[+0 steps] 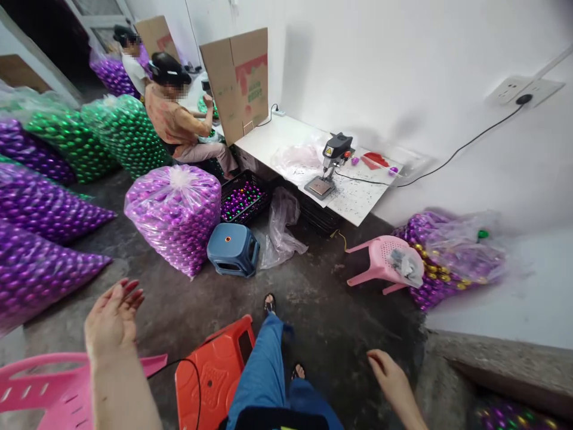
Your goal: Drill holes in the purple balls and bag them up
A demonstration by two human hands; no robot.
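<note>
My left hand (114, 316) hangs in the air at the lower left, fingers loosely bent and apart, with reddish fingertips and nothing held. Below it is a pink plastic chair (58, 394); a red plastic stool (208, 376) with a thin black cable over it stands to its right. At the lower right, my right hand (391, 379) hangs over the dark floor, loosely stretched and touching nothing; some of its fingers are hidden. Ahead, a small press machine (333, 158) sits on a white table (286, 134) dotted with dark specks.
A bag of purple balls (179, 215), a blue stool (233, 248) and a black crate (244, 200) stand ahead. More filled bags (49, 251) line the left. A small pink chair (385, 260) is at the right. Two people sit working beyond a cardboard sheet (237, 83).
</note>
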